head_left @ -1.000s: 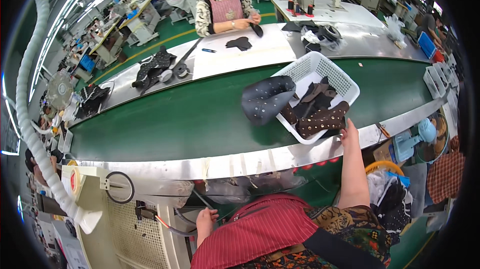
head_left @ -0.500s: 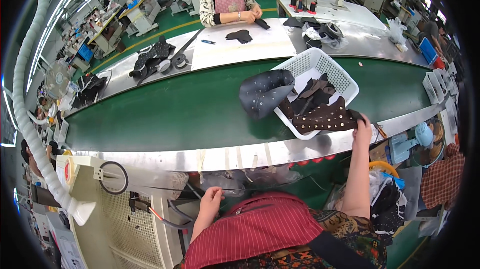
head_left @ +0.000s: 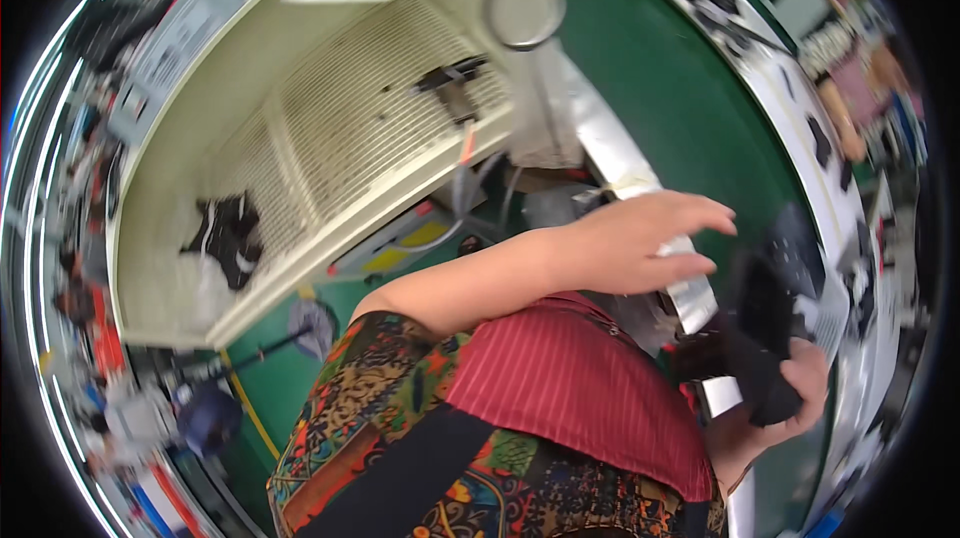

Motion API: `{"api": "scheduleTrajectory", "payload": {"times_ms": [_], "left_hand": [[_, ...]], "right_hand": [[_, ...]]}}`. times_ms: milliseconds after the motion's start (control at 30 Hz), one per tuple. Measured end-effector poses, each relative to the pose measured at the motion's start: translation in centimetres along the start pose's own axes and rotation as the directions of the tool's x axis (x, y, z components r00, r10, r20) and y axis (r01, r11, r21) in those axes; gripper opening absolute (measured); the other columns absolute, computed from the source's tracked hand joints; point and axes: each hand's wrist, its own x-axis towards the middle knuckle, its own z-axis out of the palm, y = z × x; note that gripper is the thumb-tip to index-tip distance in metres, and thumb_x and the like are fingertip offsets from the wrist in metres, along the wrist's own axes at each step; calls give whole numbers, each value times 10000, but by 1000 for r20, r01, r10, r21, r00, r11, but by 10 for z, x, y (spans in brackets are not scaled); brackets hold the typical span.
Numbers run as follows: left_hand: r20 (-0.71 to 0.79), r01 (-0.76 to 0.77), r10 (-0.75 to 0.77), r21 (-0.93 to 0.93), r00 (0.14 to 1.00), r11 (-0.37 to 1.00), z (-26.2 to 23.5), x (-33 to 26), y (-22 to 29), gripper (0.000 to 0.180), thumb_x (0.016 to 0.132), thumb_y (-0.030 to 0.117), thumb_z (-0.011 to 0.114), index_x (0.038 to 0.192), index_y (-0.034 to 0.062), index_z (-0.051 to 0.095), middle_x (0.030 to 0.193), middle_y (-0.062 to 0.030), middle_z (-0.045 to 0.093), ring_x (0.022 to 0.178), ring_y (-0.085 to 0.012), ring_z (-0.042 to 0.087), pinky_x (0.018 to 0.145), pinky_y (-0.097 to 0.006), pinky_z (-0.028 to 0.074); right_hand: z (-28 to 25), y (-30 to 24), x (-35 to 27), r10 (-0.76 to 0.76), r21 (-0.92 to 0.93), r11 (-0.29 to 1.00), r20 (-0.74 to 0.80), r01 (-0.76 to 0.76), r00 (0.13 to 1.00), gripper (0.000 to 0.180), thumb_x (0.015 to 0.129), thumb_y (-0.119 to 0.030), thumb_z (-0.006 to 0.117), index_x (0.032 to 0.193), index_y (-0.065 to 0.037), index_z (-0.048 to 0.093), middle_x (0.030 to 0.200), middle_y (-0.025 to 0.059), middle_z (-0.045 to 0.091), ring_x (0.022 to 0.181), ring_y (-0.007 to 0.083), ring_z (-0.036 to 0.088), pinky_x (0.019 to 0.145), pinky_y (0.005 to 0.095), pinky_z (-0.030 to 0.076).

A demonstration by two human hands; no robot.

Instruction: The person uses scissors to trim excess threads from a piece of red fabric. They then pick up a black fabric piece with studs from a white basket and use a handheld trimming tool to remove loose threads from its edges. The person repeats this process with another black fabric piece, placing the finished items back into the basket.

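A dark, limp piece of cut material (head_left: 757, 343), blurred by motion, is gripped by my right hand (head_left: 800, 393) at the right of the view. My left hand (head_left: 645, 238) reaches across toward it with thumb and fingers apart and nothing in them; a gap separates it from the piece. Just beyond the held piece lies a dark grey studded piece (head_left: 795, 250). Behind it part of the white plastic basket (head_left: 828, 310) shows, its contents mostly hidden.
A green conveyor belt (head_left: 690, 88) with a metal edge runs at the right. At left stands a cream booth (head_left: 330, 228) with a slatted panel and a black strappy piece (head_left: 228, 238) inside. A co-worker's arm (head_left: 840, 118) is across the belt.
My view has swung left, bringing the booth to the upper left. The dark piece in my right hand has left the basket, close to my body. My left hand has risen and opened toward it.
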Motion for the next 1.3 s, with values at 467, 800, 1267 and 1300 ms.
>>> {"api": "scheduleTrajectory", "payload": {"times_ms": [467,800,1267,1300], "left_hand": [[-180,528,-516,24,838,849,-100,-150,31,182,814,124,645,976,41,652,894,-130,658,846,-283,630,750,-345,482],[-608,702,-399,412,687,581,-135,-231,120,232,645,52,714,873,50,673,774,-91,655,701,-259,626,629,-348,472],[-909,886,147,414,390,207,-221,-291,163,346,624,-52,566,959,-18,646,765,-111,648,712,-231,612,676,-310,472],[-890,887,171,445,422,126,-235,-287,165,371,600,-55,588,965,-24,642,763,-119,644,725,-236,617,675,-311,468]], "right_hand": [[179,-27,57,59,492,588,766,-643,640,238,726,-253,644,664,-41,556,939,152,564,861,249,577,776,314,450],[272,-45,71,-248,179,630,969,-755,23,218,748,-59,681,857,-20,496,1188,182,563,1033,204,562,891,331,424],[450,-97,70,-559,551,770,826,-322,76,196,844,-67,532,1033,-37,573,930,171,623,905,370,587,773,416,479],[466,-103,71,-563,549,764,824,-339,66,192,853,-76,524,1036,-38,573,933,175,622,911,373,582,777,419,477]]}}
